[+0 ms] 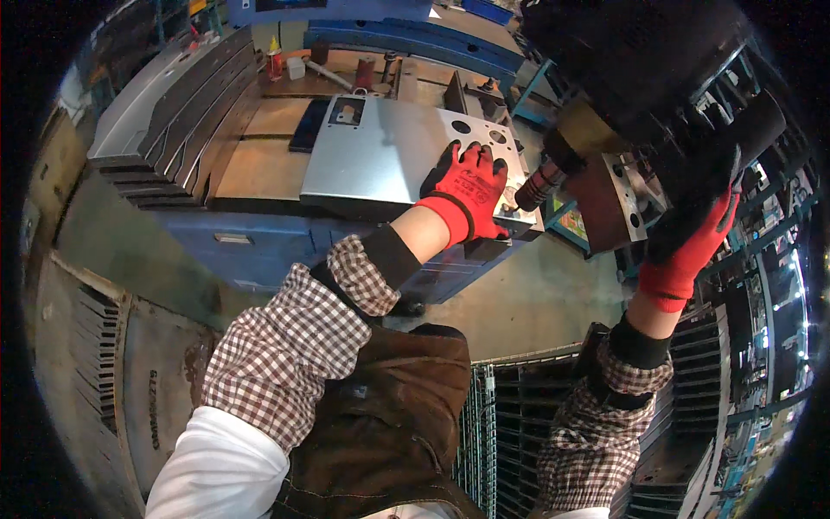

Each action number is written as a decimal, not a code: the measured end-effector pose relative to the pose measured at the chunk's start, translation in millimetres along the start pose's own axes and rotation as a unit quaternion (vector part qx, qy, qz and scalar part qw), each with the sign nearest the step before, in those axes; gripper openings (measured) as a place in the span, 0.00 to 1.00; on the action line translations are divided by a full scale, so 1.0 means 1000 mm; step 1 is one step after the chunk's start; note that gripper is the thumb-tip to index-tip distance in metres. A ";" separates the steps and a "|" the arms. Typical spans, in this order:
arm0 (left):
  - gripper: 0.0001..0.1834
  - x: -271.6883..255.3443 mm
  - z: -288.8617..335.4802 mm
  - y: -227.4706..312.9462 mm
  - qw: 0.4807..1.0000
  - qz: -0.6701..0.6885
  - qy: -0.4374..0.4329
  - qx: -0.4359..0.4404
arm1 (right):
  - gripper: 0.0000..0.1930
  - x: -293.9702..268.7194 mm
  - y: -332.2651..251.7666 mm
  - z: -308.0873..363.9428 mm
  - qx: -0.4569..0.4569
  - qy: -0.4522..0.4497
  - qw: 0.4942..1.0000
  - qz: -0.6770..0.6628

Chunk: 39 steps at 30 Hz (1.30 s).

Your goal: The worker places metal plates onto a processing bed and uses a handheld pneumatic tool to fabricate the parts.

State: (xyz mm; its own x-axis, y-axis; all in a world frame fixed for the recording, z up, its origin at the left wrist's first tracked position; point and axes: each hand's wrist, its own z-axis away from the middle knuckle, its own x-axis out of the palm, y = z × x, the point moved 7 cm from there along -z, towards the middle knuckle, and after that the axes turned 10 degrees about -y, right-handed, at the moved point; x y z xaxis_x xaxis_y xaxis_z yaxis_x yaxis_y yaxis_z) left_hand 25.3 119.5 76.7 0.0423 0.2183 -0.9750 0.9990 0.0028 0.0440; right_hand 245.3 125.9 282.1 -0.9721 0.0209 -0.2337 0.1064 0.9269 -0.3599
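A silvery sheet-metal panel (pixel 380 156) with round holes lies on the workbench in front of me. My left hand (pixel 467 182), in a red glove with black fingertips, rests on its right part with the fingers spread, and the thumb is down by the near edge. Just right of that hand, the tip of a spindle tool (pixel 538 186) meets the panel or hovers close over it. The tool belongs to a big black machine (pixel 640 52). My right hand (pixel 683 251), gloved likewise, is raised against the machine's dark side; its black fingers merge with the dark parts, hiding their grip.
Bent metal panels (pixel 173 130) stand stacked on the bench's left. Behind the panel are a small red bottle (pixel 275 60), a hammer (pixel 328 73) and metal fittings. A block with holes (pixel 609 203) hangs beside the spindle. Blue drawers (pixel 251 242) sit under the bench; a wire rack (pixel 519 432) stands below right.
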 end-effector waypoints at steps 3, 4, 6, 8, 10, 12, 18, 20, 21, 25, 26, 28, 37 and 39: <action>0.59 -0.001 -0.001 0.004 1.000 0.002 0.003 0.005 | 0.24 -0.012 0.009 -0.003 -0.042 -0.003 0.997 0.062; 0.59 -0.001 -0.001 0.004 1.000 0.003 0.002 0.006 | 0.24 -0.011 0.006 -0.003 -0.055 -0.001 0.996 0.073; 0.59 -0.001 0.000 0.004 1.000 0.004 0.002 0.006 | 0.24 -0.009 0.003 -0.003 -0.055 0.007 0.996 0.072; 0.59 -0.002 -0.001 0.005 1.000 0.007 0.003 0.008 | 0.24 -0.008 -0.003 -0.004 -0.041 0.018 0.997 0.056; 0.59 -0.002 -0.001 0.005 1.000 0.004 -0.002 0.008 | 0.23 -0.004 -0.006 -0.003 -0.051 0.023 0.997 0.052; 0.59 -0.001 -0.001 0.004 1.000 0.001 -0.003 0.006 | 0.23 -0.003 -0.004 -0.003 -0.064 0.025 0.996 0.059; 0.60 -0.001 -0.002 0.006 1.000 -0.007 -0.007 0.005 | 0.23 -0.009 0.003 -0.006 -0.069 -0.002 0.995 0.074; 0.60 0.000 0.000 0.002 1.000 -0.014 -0.005 0.002 | 0.24 -0.004 0.005 -0.007 -0.070 -0.006 0.995 0.075; 0.60 0.002 0.001 0.000 1.000 -0.013 -0.010 0.000 | 0.24 -0.001 0.005 -0.007 -0.069 -0.006 0.995 0.069; 0.60 -0.001 -0.001 0.004 1.000 -0.002 -0.017 0.006 | 0.24 -0.001 -0.003 -0.025 0.004 0.023 0.998 -0.061; 0.60 -0.001 -0.001 0.004 1.000 -0.001 -0.016 0.005 | 0.24 0.000 -0.004 -0.033 0.020 0.028 0.995 -0.092; 0.60 -0.001 0.000 0.002 1.000 0.008 -0.016 0.005 | 0.24 0.003 -0.006 -0.047 0.035 0.038 0.989 -0.135; 0.48 -0.071 0.057 -0.044 0.965 0.217 0.091 0.118 | 0.22 -0.029 0.039 -0.139 0.004 0.002 0.995 -0.095; 0.47 -0.103 0.097 -0.096 0.941 0.219 0.248 0.070 | 0.22 -0.025 0.044 -0.153 -0.018 -0.011 0.999 -0.038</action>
State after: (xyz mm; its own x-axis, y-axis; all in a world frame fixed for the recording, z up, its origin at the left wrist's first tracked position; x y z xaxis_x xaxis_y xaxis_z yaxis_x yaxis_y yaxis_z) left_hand -73.4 1.9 151.3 0.4747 0.5978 -0.6460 0.8801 -0.3153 0.3550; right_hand 242.6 223.0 410.1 -0.9721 -0.0584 -0.2272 0.0240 0.9386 -0.3441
